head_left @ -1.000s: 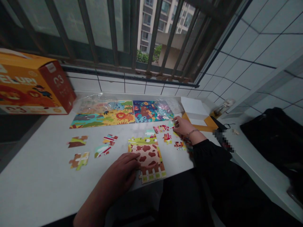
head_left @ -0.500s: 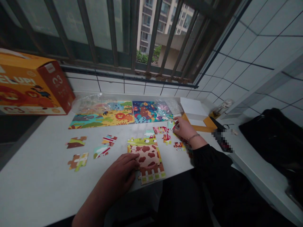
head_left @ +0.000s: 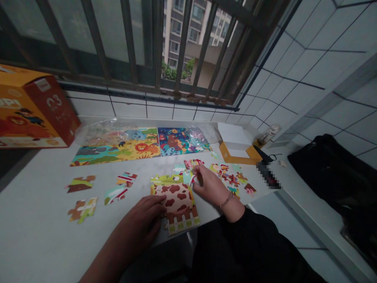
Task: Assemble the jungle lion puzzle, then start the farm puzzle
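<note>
A partly joined jigsaw puzzle [head_left: 176, 198] with a brown-spotted cow, a white fence and a green field lies near the table's front edge. My left hand [head_left: 144, 218] rests on its left side, fingers stretched over the pieces and not gripping. Pinched in my right hand [head_left: 210, 188] is a pale blue-green puzzle piece [head_left: 187, 177] with a bit of red and white, at the puzzle's upper right corner. Just behind it lie a pink and red piece [head_left: 193, 162] and a light blue piece [head_left: 179, 169]. Part of the held piece is hidden by my fingers.
Several loose pieces lie on the left, among them a brown and green one [head_left: 83, 209], and a cluster [head_left: 229, 177] lies right of my hand. Behind are picture sheets [head_left: 141, 147], plastic wrap [head_left: 97, 133], a yellow open box [head_left: 241, 157] and an orange carton [head_left: 44, 114].
My right hand has come left and nearer with the puzzle piece, from the loose pieces to the cow puzzle's upper right. My left hand stays on the puzzle. The view has turned slightly right.
</note>
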